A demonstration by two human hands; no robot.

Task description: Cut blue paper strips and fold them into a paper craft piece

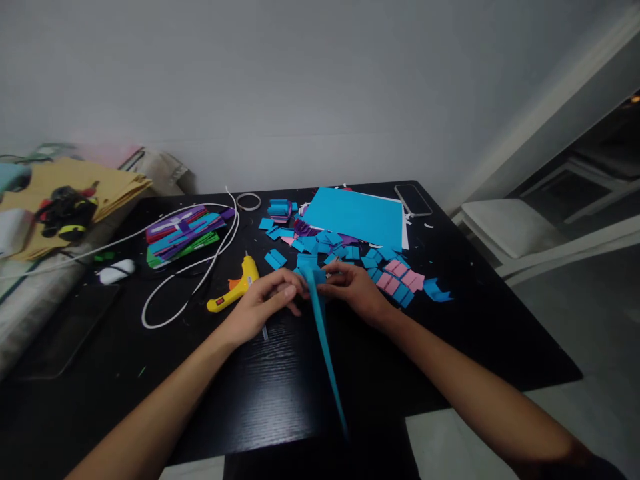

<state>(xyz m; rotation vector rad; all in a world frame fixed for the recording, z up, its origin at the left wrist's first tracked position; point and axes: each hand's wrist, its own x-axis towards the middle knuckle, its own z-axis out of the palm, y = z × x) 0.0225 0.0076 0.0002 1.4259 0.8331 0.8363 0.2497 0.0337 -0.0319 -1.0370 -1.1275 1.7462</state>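
Note:
A long blue paper strip [323, 333] runs from between my hands down toward the table's front edge, its upper end folded. My left hand [267, 297] has its fingers curled at the strip's left side. On the other side, my right hand [355, 290] pinches the folded upper end between thumb and fingers. Just beyond the hands lie many small folded blue paper pieces [353, 253], with folded pink pieces [411, 280] to the right. A yellow glue gun [249, 270] rests beside my left hand, partly covering something orange.
Behind the pieces lies a blue paper sheet [357, 215], with a phone [413, 200] at the back right corner. Left of the glue gun are a looped white cable [145, 313], bundled colored paper strips [185, 233], and a white mouse-shaped object [117, 271]. A tape ring [249, 201] sits behind.

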